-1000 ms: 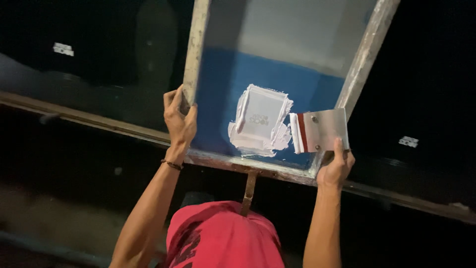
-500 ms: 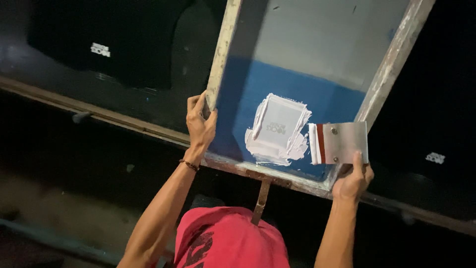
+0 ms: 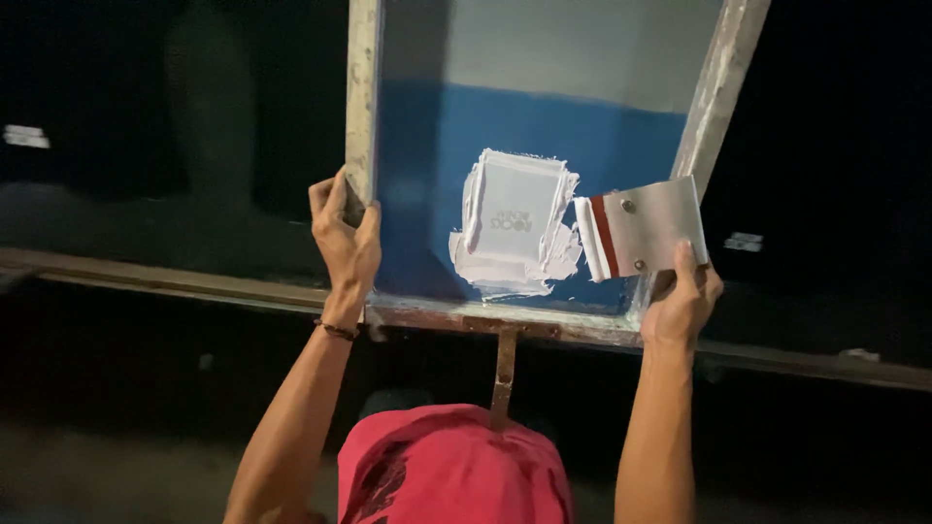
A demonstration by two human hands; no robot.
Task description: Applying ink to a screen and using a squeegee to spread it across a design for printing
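A wooden-framed printing screen (image 3: 361, 107) with blue mesh fills the upper middle of the head view. A patch of white ink (image 3: 513, 225) lies on the mesh around a small stencil design. My left hand (image 3: 345, 238) grips the screen's left rail near its lower corner. My right hand (image 3: 684, 299) holds a metal-backed squeegee (image 3: 649, 228) against the lower right corner. The squeegee's white, ink-coated blade rests just right of the ink patch. A red cap (image 3: 451, 466) shows at the bottom between my forearms.
A long wooden rail (image 3: 194, 289) runs left to right under the screen. A thin metal bracket (image 3: 504, 364) hangs from the screen's lower edge. Dark cloth (image 3: 116, 116) lies on the surface to the left, and small white tags (image 3: 744, 242) show in the dark.
The screen and both hands have shifted in the picture as the camera moved. Both grips are unchanged, and the squeegee stays just right of the ink patch.
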